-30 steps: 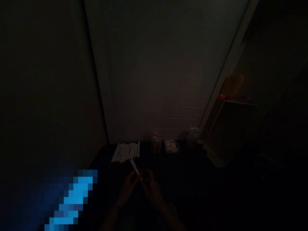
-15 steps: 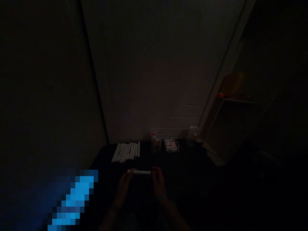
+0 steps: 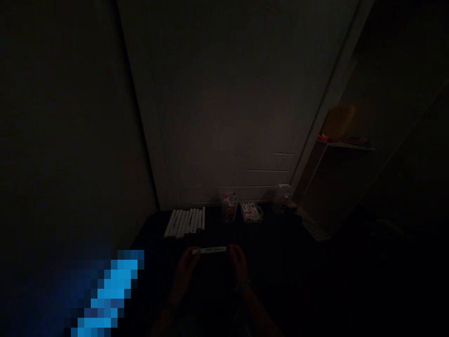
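The light is very dim. My left hand (image 3: 187, 264) pinches a white marker (image 3: 214, 250) near its left end and holds it level above the dark table. Dark printing shows along the marker's barrel. My right hand (image 3: 239, 261) is at the marker's right end, fingers curled in; whether they grip the tip, a cap or nothing is too dark to make out. Beyond my left hand lies a row of several white markers (image 3: 185, 222), side by side on the dark tabletop.
Along the wall (image 3: 224, 131) at the table's back stand a clear container with markers (image 3: 229, 209), a flat printed case (image 3: 251, 212) and another clear box (image 3: 282, 199). A shelf unit (image 3: 315, 173) is at the right. A blue pixelated patch covers the lower left.
Both hands have shifted slightly right with the marker. Its barrel has turned, so dark printing now shows. The row of markers and the containers stay in place.
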`<state>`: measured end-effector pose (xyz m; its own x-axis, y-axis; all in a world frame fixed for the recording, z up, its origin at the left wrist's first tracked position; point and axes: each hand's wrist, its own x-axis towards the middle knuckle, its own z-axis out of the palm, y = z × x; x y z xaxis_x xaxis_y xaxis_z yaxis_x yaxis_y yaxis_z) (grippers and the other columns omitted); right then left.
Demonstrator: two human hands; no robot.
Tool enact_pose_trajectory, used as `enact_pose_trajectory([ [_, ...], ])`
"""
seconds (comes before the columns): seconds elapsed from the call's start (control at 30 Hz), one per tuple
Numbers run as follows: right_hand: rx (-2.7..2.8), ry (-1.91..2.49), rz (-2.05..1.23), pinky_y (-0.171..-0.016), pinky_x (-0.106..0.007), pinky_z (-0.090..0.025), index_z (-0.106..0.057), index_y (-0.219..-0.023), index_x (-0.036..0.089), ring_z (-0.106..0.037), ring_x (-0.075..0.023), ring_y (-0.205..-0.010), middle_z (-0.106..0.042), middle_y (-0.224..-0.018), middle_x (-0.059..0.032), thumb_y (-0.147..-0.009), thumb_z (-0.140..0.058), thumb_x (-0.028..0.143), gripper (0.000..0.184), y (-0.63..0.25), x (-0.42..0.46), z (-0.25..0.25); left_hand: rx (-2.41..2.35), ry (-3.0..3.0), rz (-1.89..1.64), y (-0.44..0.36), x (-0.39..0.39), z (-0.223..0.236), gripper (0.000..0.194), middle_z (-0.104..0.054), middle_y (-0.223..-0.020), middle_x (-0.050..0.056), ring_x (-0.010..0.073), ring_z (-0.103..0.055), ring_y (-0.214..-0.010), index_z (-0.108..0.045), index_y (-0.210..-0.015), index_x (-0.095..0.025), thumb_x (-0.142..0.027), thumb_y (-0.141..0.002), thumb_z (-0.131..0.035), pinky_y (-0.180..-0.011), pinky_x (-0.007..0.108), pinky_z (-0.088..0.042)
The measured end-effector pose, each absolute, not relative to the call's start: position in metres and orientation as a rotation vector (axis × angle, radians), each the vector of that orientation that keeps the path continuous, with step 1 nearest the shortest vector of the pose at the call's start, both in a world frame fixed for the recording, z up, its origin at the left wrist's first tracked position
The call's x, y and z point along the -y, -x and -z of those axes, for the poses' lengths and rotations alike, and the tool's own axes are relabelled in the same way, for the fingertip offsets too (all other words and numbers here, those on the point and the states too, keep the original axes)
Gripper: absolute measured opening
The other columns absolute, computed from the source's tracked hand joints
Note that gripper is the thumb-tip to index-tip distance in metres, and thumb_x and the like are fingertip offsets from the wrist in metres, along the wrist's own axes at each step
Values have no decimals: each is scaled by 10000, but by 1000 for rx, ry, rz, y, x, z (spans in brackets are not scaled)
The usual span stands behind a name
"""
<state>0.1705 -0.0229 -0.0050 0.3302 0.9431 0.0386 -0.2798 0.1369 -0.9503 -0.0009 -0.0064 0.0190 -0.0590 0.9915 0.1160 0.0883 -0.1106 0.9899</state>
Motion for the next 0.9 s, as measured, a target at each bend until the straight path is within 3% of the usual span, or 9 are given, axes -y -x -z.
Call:
enact_pose_trajectory([
  [0.27, 754, 1025, -1070, -604, -217, -422, -610, -820, 164, -529, -122, -652, -602, -710, -12, -672, -582, 470, 342, -173, 18, 11, -1227, -1354, -1276, -3, 8, -20, 429, -607, -1004, 60, 205, -537, -982, -555, -961, -174, -496, -680, -517, -854, 309, -407],
  [0.63, 573, 928, -1178, -687, -274, -453, -646, -838, 163, -576, -167, -760, -651, -808, -52, -587, -667, 442, 376, -173, 21, 0, -1255, -1421, -1262, -3, 9, -20, 369, -614, -928, 31, 186, -552, -900, -565, -924, -189, -477, -705, -494, -811, 281, -415],
  [0.9, 572, 907, -1172, -708, -304, -464, -641, -847, 148, -591, -179, -772, -651, -847, -75, -611, -655, 428, 367, -173, 16, 11, -1265, -1425, -1209, -2, 8, -19, 374, -605, -824, 16, 178, -548, -828, -564, -877, -183, -507, -710, -477, -776, 276, -413],
])
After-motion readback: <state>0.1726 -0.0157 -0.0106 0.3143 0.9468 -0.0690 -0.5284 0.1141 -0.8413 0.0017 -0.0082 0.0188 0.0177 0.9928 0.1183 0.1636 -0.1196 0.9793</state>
